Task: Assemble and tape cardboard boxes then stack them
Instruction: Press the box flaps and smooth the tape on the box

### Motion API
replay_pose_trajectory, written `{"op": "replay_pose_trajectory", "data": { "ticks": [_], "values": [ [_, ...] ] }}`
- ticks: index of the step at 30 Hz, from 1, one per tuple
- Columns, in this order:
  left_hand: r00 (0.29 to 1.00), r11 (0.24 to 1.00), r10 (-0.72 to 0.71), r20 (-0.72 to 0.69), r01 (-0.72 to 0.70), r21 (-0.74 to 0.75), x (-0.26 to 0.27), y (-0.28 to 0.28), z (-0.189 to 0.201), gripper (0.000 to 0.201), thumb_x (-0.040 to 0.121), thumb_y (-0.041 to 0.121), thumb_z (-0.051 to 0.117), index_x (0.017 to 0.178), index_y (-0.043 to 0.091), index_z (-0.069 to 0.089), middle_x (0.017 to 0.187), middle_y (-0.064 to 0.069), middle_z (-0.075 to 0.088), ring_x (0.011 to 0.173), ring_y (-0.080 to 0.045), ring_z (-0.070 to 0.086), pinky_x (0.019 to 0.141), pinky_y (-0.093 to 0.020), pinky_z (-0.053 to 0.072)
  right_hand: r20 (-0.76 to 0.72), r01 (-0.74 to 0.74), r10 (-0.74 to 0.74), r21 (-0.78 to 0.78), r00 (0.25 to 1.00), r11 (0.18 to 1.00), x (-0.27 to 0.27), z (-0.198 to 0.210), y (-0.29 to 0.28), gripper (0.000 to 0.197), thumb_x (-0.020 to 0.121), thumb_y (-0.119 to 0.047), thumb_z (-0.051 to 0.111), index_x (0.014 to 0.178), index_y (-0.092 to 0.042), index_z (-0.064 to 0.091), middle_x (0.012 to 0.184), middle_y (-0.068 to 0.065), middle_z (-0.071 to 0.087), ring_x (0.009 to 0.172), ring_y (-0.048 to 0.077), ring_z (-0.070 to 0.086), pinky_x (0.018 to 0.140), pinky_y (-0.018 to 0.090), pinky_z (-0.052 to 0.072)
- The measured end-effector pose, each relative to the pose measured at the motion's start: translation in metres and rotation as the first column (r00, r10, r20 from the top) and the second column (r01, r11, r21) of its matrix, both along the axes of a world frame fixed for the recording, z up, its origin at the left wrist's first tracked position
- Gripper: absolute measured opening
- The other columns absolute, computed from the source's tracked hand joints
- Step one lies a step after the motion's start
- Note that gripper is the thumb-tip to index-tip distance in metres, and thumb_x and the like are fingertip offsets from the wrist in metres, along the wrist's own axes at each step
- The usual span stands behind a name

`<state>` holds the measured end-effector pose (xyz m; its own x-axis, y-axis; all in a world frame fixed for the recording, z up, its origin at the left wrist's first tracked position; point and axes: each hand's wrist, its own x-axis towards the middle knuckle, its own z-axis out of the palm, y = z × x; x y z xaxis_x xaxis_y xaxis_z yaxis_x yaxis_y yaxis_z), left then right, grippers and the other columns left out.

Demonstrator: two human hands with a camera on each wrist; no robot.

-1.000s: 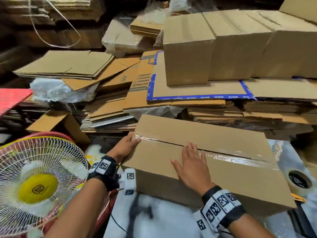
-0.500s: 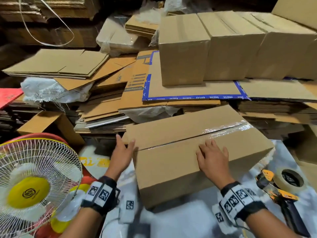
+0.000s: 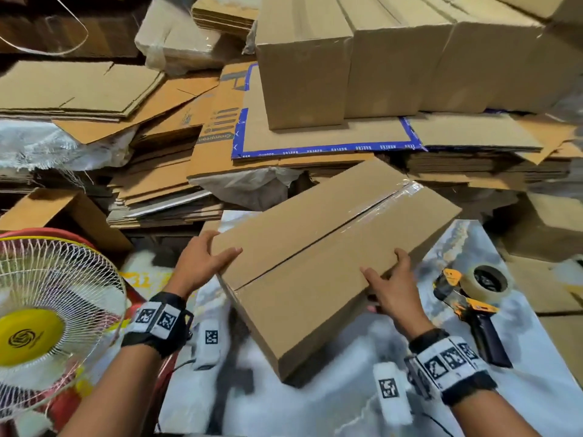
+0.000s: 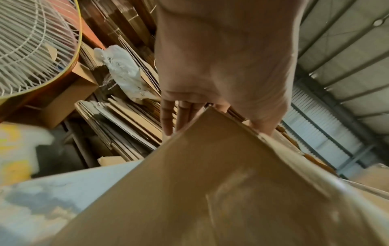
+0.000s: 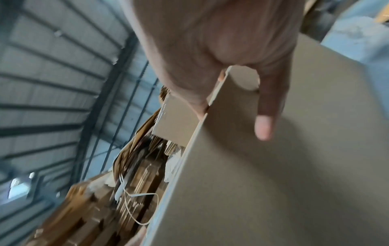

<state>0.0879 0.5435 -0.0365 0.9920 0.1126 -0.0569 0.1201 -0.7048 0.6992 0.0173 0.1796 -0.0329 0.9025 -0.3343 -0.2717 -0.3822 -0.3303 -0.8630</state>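
both hands grip the taped box (image 3: pixel 315 247), left hand (image 3: pixel 202 263) far corner, right hand (image 3: pixel 391 288) near edge; stacking step; next, lift it onto the far boxes (image 3: pixel 394 58).

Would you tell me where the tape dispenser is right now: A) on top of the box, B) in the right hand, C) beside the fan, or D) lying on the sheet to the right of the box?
D: the tape dispenser lies on the sheet, right of the box, while both hands hold the box.

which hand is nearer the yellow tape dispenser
Right. The right hand grips the brown cardboard box beside the yellow tape dispenser; the left hand grips the box's far corner.
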Motion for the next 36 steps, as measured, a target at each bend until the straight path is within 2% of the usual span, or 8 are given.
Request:
{"op": "replay_pose_trajectory", "data": {
  "ticks": [5, 9, 12, 15, 21, 26, 31, 36],
  "values": [
    [0.988, 0.978, -0.063, -0.141, 0.089, 0.187, -0.052, -0.031, 0.006, 0.111, 0.067, 0.089, 0.059, 0.156, 0.026, 0.035, 0.144, -0.010, 0.057, 0.127, -0.032, 0.056, 0.099, -0.041, 0.046, 0.070, 0.057, -0.067, 0.146, 0.995, 0.988, -0.019, -0.004, -0.040, 0.104, 0.059, -0.061, 0.076, 0.147, -0.046, 0.022, 0.133, 0.004, 0.059, 0.119, 0.028, 0.062, 0.099, 0.055, 0.053],
    [0.968, 0.930, -0.146, -0.205, 0.205, 0.304, -0.092, -0.086, 0.018, 0.109, 0.077, 0.087, 0.050, 0.161, 0.026, 0.018, 0.132, -0.015, 0.065, 0.121, -0.035, 0.060, 0.089, -0.040, 0.047, 0.138, -0.092, 0.069, 0.166, 0.988, 0.982, -0.052, -0.002, -0.064, 0.075, 0.085, -0.034, 0.076, 0.149, -0.024, 0.037, 0.140, -0.006, 0.056, 0.129, 0.014, 0.054, 0.112, 0.051, 0.043],
    [0.975, 0.908, -0.187, -0.117, 0.217, 0.359, -0.130, -0.147, 0.006, 0.102, 0.084, 0.085, 0.037, 0.162, 0.024, 0.010, 0.121, -0.012, 0.070, 0.108, -0.033, 0.065, 0.079, -0.039, 0.051, 0.133, -0.177, 0.205, -0.201, 0.970, 0.964, -0.076, 0.007, -0.084, 0.073, 0.091, -0.051, 0.058, 0.153, -0.019, 0.038, 0.165, 0.010, 0.025, 0.152, 0.026, 0.025, 0.122, 0.048, 0.027],
    [0.985, 0.918, -0.167, -0.049, 0.173, 0.356, -0.161, -0.199, -0.010, 0.093, 0.091, 0.082, 0.024, 0.161, 0.026, -0.001, 0.113, -0.013, 0.069, 0.097, -0.033, 0.066, 0.074, -0.045, 0.055, 0.101, -0.341, 0.495, -0.606, 0.863, 0.718, -0.108, 0.019, -0.089, 0.058, 0.105, -0.052, 0.037, 0.154, -0.022, 0.038, 0.169, 0.013, -0.002, 0.156, 0.025, -0.004, 0.126, 0.048, 0.008],
    [0.907, 0.946, -0.279, 0.316, 0.202, 0.255, -0.179, -0.227, -0.015, 0.066, 0.101, 0.046, 0.027, 0.155, 0.010, 0.036, 0.155, -0.021, 0.038, 0.142, -0.034, 0.036, 0.110, -0.045, 0.040, -0.221, -0.556, 0.712, -0.784, 0.666, 0.277, -0.148, 0.003, -0.090, 0.096, 0.087, -0.070, -0.022, 0.162, -0.017, 0.008, 0.169, 0.014, -0.001, 0.157, 0.027, -0.001, 0.126, 0.048, 0.005],
    [0.806, 0.773, -0.556, 0.203, 0.412, 0.483, -0.176, -0.219, -0.017, 0.062, 0.105, 0.041, 0.028, 0.146, 0.000, 0.049, 0.155, -0.021, 0.041, 0.150, -0.035, 0.025, 0.123, -0.038, 0.014, -0.339, -0.529, 0.667, -0.843, 0.664, 0.099, -0.145, -0.002, -0.081, 0.085, 0.095, -0.069, 0.006, 0.162, -0.016, 0.004, 0.169, 0.011, -0.001, 0.156, 0.031, 0.003, 0.123, 0.057, 0.011],
    [0.854, 0.745, -0.517, 0.064, 0.411, 0.526, -0.182, -0.219, -0.005, 0.073, 0.102, 0.055, 0.015, 0.155, 0.011, 0.039, 0.164, -0.010, 0.031, 0.153, -0.027, 0.022, 0.120, -0.052, 0.027, -0.366, -0.541, 0.679, -0.839, 0.636, 0.054, -0.147, 0.002, -0.079, 0.087, 0.101, -0.060, 0.039, 0.161, -0.013, -0.003, 0.169, 0.012, -0.008, 0.156, 0.030, -0.001, 0.123, 0.057, 0.010],
    [0.865, 0.746, -0.500, 0.040, 0.407, 0.528, -0.178, -0.237, 0.019, 0.075, 0.098, 0.053, 0.009, 0.146, 0.009, 0.046, 0.149, -0.012, 0.048, 0.138, -0.032, 0.043, 0.112, -0.052, 0.035, -0.279, -0.584, 0.693, -0.772, 0.665, 0.250, -0.150, 0.012, -0.096, 0.102, 0.092, -0.066, 0.054, 0.162, -0.016, -0.002, 0.170, 0.008, -0.006, 0.156, 0.026, -0.006, 0.123, 0.057, 0.002]
  ]
}}
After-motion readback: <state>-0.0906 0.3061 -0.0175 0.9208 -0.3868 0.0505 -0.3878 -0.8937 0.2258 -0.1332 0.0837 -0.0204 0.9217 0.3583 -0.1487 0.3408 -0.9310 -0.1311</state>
